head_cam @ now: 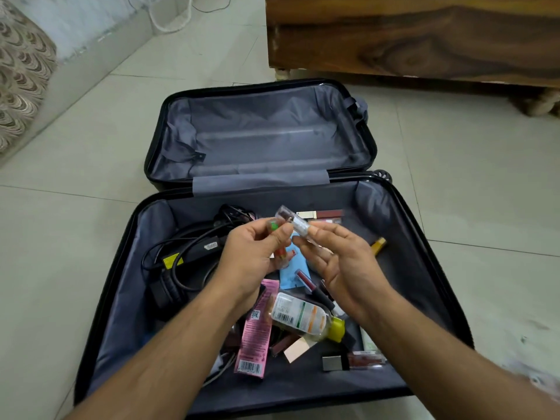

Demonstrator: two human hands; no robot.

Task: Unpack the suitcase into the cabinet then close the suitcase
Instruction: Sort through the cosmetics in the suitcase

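Suitcase, black hard-shell with grey lining point(409, 237), lies flat open on the tiled floor point(75, 177) before the brown wooden cabinet point(409, 34). Its far half shows only bare lining; the near half holds black cables and adapter point(194, 253), a pink carton point(257, 328), a clear bottle with yellow cap point(306, 316) and small cosmetics. My left hand point(251, 262) grips small tubes, one green-tipped point(62, 224). My right hand point(342, 268) pinches a clear little tube point(292, 221) above the near half.

Your left hand point(242, 262) and right hand point(342, 268) are bare, forearms bare too; no sleeves, rings or watch visible.
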